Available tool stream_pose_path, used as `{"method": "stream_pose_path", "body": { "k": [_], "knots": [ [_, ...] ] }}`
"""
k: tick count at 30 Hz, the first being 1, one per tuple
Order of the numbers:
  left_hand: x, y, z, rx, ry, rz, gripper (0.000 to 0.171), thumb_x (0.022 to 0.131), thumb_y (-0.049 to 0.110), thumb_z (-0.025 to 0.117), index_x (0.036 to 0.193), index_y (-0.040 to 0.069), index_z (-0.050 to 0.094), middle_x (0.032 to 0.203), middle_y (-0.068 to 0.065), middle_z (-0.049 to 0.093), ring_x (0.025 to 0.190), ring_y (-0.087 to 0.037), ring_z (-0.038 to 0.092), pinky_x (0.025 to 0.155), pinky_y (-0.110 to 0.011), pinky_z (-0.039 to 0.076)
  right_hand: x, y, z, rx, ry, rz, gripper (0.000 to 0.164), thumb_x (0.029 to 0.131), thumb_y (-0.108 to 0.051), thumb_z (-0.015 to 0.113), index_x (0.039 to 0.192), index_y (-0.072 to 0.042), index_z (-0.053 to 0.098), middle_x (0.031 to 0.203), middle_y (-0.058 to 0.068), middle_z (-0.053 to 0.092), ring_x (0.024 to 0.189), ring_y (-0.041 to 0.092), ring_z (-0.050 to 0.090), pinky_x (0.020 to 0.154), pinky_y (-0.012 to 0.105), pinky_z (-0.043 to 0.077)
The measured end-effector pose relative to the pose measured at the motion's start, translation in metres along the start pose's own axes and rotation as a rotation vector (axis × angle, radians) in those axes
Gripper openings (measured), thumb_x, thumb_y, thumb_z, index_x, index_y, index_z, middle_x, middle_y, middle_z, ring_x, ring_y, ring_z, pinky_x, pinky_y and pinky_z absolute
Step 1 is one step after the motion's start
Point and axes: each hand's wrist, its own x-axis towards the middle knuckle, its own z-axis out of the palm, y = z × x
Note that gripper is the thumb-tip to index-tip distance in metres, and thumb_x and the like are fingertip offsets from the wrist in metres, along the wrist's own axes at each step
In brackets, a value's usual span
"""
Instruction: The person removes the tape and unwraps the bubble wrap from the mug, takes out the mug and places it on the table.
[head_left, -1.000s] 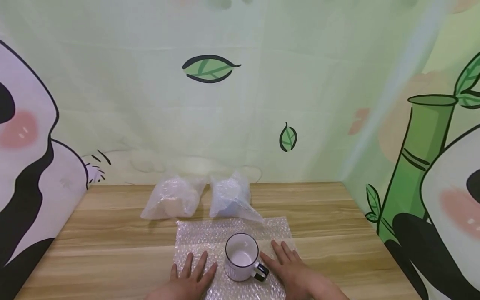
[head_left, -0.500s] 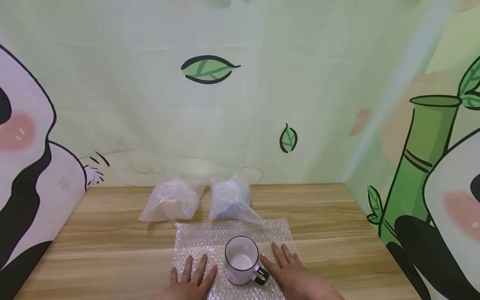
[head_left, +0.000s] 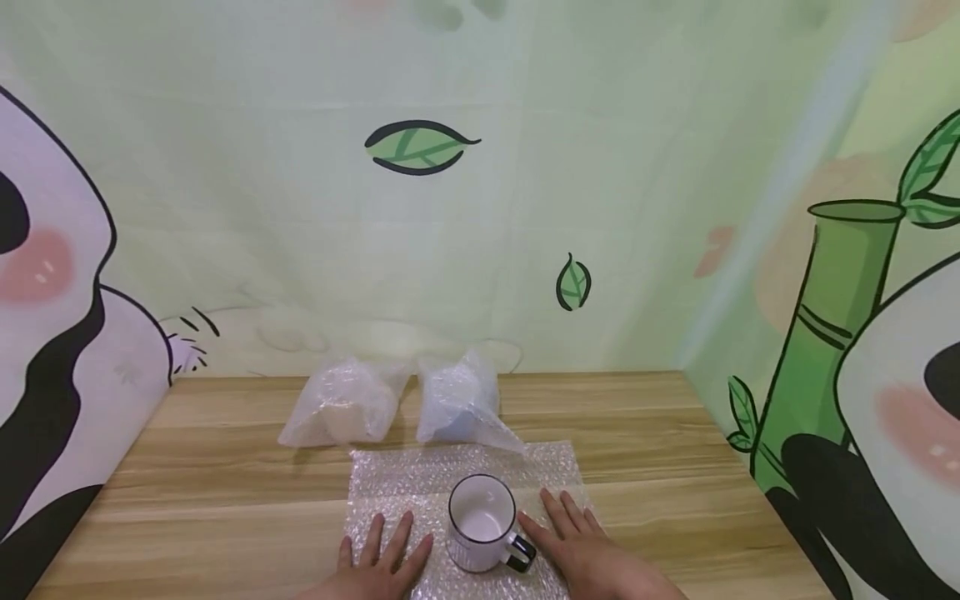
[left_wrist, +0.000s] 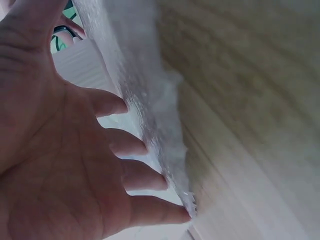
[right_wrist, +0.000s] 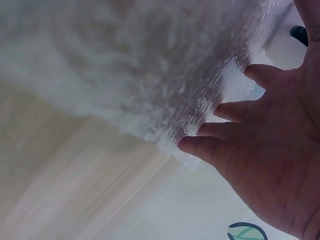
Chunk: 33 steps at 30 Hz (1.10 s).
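A white mug with a dark rim and a black handle stands upright on a sheet of bubble wrap in the head view. To its left, my left hand rests on the sheet with fingers spread. My right hand lies on the other side, fingers spread, its thumb close to the mug's handle. In the left wrist view the fingertips touch the bubble wrap near its edge. The right wrist view likewise has fingertips on the wrap. Neither hand grips anything.
Behind the sheet, two bubble-wrapped bundles stand side by side, one with a tan item inside and one with a bluish item. A wood-grain table reaches back to a printed cloth backdrop.
The head view has tilted slightly, so the scene sits a little lower in it. Both hands, the mug and the bubble wrap keep their places relative to each other.
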Motion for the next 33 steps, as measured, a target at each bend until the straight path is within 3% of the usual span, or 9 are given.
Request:
{"method": "stream_pose_path", "body": {
  "k": [5, 12, 18, 21, 23, 26, 29, 33],
  "knots": [
    [-0.005, -0.004, -0.007, -0.025, -0.015, 0.058, 0.099, 0.088, 0.078, 0.056, 0.165, 0.023, 0.027, 0.172, -0.024, 0.014, 0.152, -0.061, 0.013, 0.107, -0.089, 0.017, -0.002, 0.001, -0.001, -0.007, 0.022, -0.016, 0.124, 0.065, -0.073, 0.085, 0.165, -0.027, 0.028, 0.172, 0.024, 0.012, 0.157, 0.052, 0.011, 0.122, 0.071, 0.021],
    [-0.013, -0.003, -0.019, -0.033, -0.013, 0.086, 0.096, 0.088, 0.075, 0.059, 0.162, 0.020, 0.035, 0.169, -0.026, 0.023, 0.150, -0.062, 0.019, 0.107, -0.087, 0.021, -0.006, 0.004, -0.006, -0.014, 0.023, -0.017, 0.122, 0.064, -0.078, 0.082, 0.164, -0.032, 0.030, 0.173, 0.021, 0.015, 0.158, 0.049, 0.014, 0.122, 0.071, 0.022],
    [-0.016, 0.000, -0.030, -0.010, 0.014, 0.109, 0.101, 0.087, 0.072, 0.065, 0.163, 0.014, 0.031, 0.168, -0.025, 0.028, 0.149, -0.059, 0.027, 0.109, -0.083, 0.027, -0.010, 0.006, -0.008, -0.005, 0.085, -0.046, 0.117, 0.066, -0.069, 0.086, 0.161, -0.020, 0.039, 0.169, 0.023, 0.026, 0.155, 0.050, 0.023, 0.121, 0.070, 0.023],
    [-0.014, 0.007, -0.039, -0.035, 0.083, 0.158, 0.112, 0.082, 0.065, 0.075, 0.163, 0.007, 0.026, 0.166, -0.028, 0.030, 0.147, -0.058, 0.033, 0.110, -0.077, 0.033, -0.012, 0.003, -0.010, 0.034, 0.141, -0.072, 0.111, 0.071, -0.060, 0.087, 0.160, -0.013, 0.039, 0.165, 0.024, 0.033, 0.151, 0.049, 0.032, 0.118, 0.069, 0.030],
    [-0.012, 0.013, -0.045, -0.089, 0.144, 0.187, 0.121, 0.077, 0.062, 0.083, 0.163, 0.001, 0.022, 0.164, -0.029, 0.032, 0.146, -0.055, 0.036, 0.112, -0.072, 0.036, -0.012, 0.000, -0.012, 0.071, 0.173, -0.088, 0.107, 0.076, -0.060, 0.084, 0.160, -0.010, 0.039, 0.163, 0.023, 0.039, 0.149, 0.046, 0.038, 0.117, 0.067, 0.034],
    [-0.007, 0.023, -0.055, -0.246, 0.200, 0.199, 0.132, 0.070, 0.057, 0.090, 0.163, -0.002, 0.017, 0.165, -0.029, 0.031, 0.149, -0.048, 0.037, 0.118, -0.064, 0.034, -0.010, -0.008, -0.015, 0.156, 0.200, -0.077, 0.105, 0.079, -0.065, 0.079, 0.159, -0.010, 0.039, 0.159, 0.016, 0.047, 0.145, 0.039, 0.046, 0.115, 0.062, 0.040],
    [0.001, 0.032, -0.061, -0.361, 0.212, 0.188, 0.140, 0.067, 0.057, 0.091, 0.165, -0.001, 0.009, 0.164, -0.030, 0.031, 0.149, -0.043, 0.040, 0.120, -0.060, 0.033, -0.008, -0.017, -0.017, 0.269, 0.204, -0.062, 0.101, 0.081, -0.062, 0.079, 0.159, -0.012, 0.040, 0.155, 0.013, 0.053, 0.137, 0.035, 0.055, 0.111, 0.056, 0.046],
    [0.018, 0.038, -0.061, -0.450, 0.213, 0.176, 0.141, 0.065, 0.052, 0.095, 0.164, -0.002, 0.010, 0.157, -0.032, 0.043, 0.142, -0.043, 0.049, 0.117, -0.061, 0.038, -0.002, -0.026, -0.016, 0.429, 0.213, -0.086, 0.097, 0.082, -0.050, 0.085, 0.160, -0.015, 0.040, 0.148, 0.011, 0.059, 0.115, 0.026, 0.067, 0.096, 0.041, 0.057]
  ]
}}
